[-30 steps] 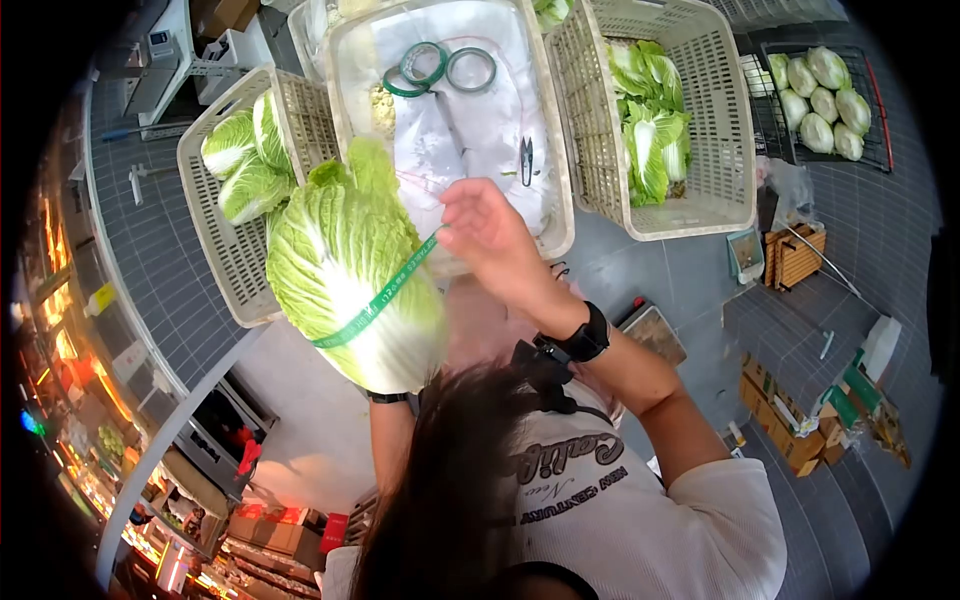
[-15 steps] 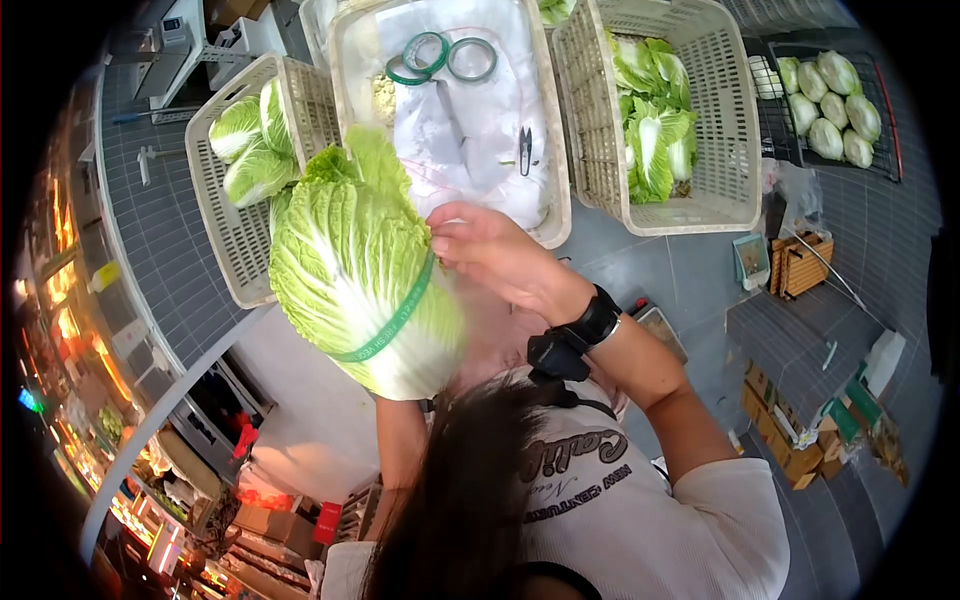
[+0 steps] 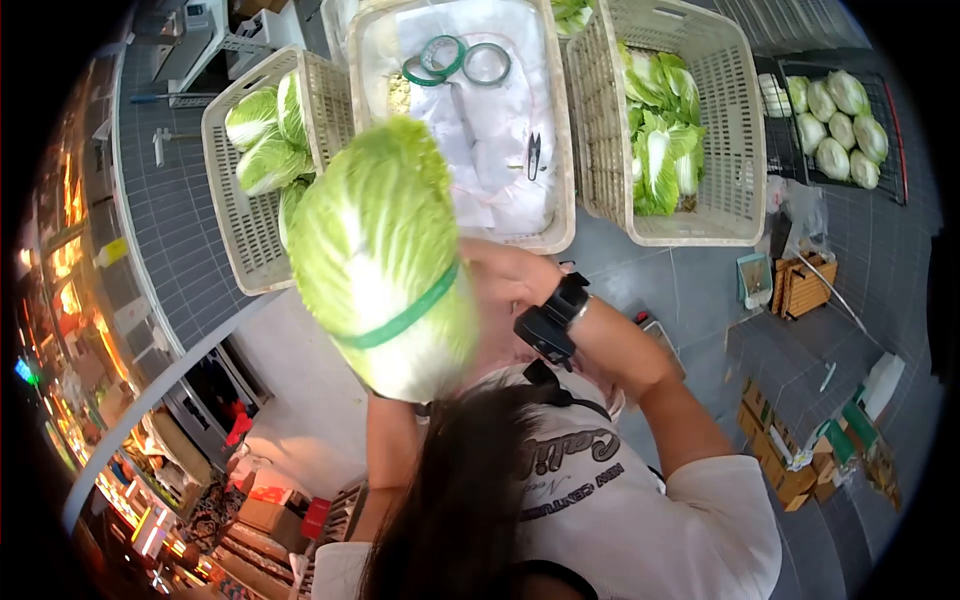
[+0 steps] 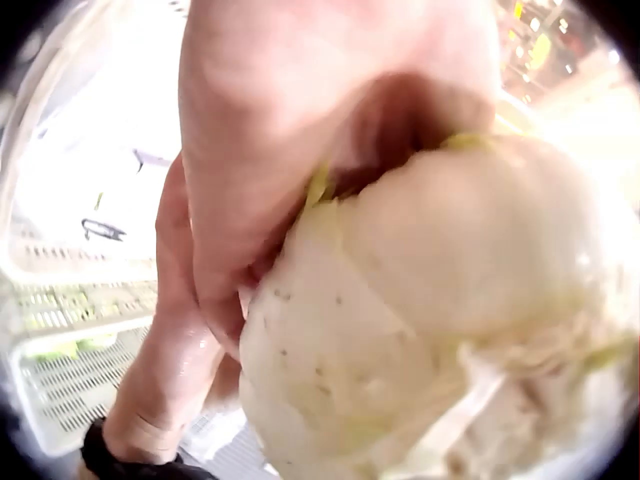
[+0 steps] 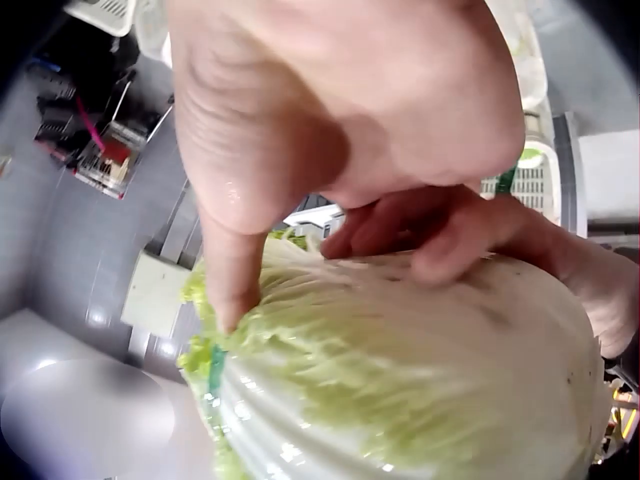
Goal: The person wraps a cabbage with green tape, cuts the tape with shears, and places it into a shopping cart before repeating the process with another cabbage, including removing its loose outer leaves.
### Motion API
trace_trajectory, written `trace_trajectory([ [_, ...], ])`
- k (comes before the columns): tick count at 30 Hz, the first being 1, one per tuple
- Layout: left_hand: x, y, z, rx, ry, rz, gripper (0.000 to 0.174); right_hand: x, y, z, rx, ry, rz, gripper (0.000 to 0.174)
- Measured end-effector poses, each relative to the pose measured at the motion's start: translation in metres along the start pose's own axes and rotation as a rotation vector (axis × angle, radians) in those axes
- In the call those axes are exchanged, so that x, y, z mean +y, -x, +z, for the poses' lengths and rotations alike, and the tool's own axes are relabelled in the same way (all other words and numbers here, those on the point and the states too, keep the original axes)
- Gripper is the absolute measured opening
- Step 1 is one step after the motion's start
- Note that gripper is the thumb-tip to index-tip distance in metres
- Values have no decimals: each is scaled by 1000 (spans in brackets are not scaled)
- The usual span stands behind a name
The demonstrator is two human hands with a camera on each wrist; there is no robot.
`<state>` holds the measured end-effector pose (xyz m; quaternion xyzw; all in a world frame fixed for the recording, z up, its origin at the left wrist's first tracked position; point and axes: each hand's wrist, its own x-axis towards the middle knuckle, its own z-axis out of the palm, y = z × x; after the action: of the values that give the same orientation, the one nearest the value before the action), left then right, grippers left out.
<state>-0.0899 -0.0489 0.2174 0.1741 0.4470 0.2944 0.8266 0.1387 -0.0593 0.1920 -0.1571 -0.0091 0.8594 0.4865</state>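
A large napa cabbage (image 3: pixel 370 220) is held up in front of the body, its leafy top pointing away. A green tape band (image 3: pixel 408 312) runs round its lower half. My left hand (image 4: pixel 320 110) grips the cabbage near its pale base; in the head view the cabbage hides this hand. My right hand (image 3: pixel 515 272) is at the cabbage's right side, its fingers partly behind it. In the right wrist view, that hand's thumb (image 5: pixel 232 275) presses the leaves right by the green tape, and the left hand's fingers (image 5: pixel 450 245) lie on the cabbage opposite.
A white-lined crate (image 3: pixel 563 190) holds green tape rolls (image 3: pixel 442 56) and small black snips (image 3: pixel 534 156). On the left, a crate (image 3: pixel 236 235) contains napa cabbages; on the right, another crate (image 3: pixel 735 200) holds loose leaves. Farther right, a black rack (image 3: pixel 893 150) carries several cabbages.
The cabbage has turned and risen a little towards the camera. My right hand has moved from the tape's end, which stood out taut, down to the cabbage's side, and the tape now lies against it.
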Motion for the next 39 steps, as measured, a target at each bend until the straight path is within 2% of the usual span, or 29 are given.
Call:
trace_trajectory([
  [1,4,5,1,13,-56,1,42,4,-3,-10,-52,-75,66,55],
  [5,29,11,10,80,-476,-21,42,-3,-7,-3,128,-148,-62,48],
  [6,36,3,13,111,-636,-55,40,3,-5,-19,113,68,-162,47],
  [7,44,-1,21,117,-764,-9,36,9,-4,-35,121,280,-266,46],
  [8,54,-3,37,119,-890,40,33,0,3,-27,63,156,-245,47],
  [11,73,7,66,268,-1080,-152,39,-13,22,-13,-115,-342,-160,49],
  [14,57,18,75,260,-886,225,40,-20,38,5,137,-274,-137,50],
  [15,49,20,80,239,-837,255,47,-26,44,24,266,-119,-214,50],
  [18,17,24,101,198,-685,361,66,-39,58,16,255,-56,-245,52],
  [20,11,2,100,-113,-655,372,61,-54,66,37,398,235,-303,57],
  [21,8,0,102,-172,-498,285,69,-60,69,59,479,426,-346,59],
  [22,5,-1,105,-229,-343,205,77,-63,70,76,481,558,-389,63],
  [23,-8,-10,97,-225,-315,178,78,-63,70,81,560,708,-404,66],
  [24,-18,-21,87,-222,-294,154,80,-62,68,86,551,822,-450,67],
  [25,-19,-23,87,-259,-195,174,78,-60,69,87,564,1011,-473,61],
  [28,-5,-8,102,-345,127,235,76,-56,69,100,547,1070,-478,68],
  [30,11,11,102,-260,97,231,94,-49,61,95,478,1057,-483,74],
  [31,15,19,100,-238,148,254,94,-44,54,106,413,1034,-504,80],
  [33,17,27,94,-237,237,287,94,-31,44,114,401,1031,-507,84],
  [36,14,31,77,-263,329,314,93,-25,35,122,325,1090,-428,81],
  [39,0,25,50,-271,411,370,90,-20,16,128,447,934,-349,71],
])
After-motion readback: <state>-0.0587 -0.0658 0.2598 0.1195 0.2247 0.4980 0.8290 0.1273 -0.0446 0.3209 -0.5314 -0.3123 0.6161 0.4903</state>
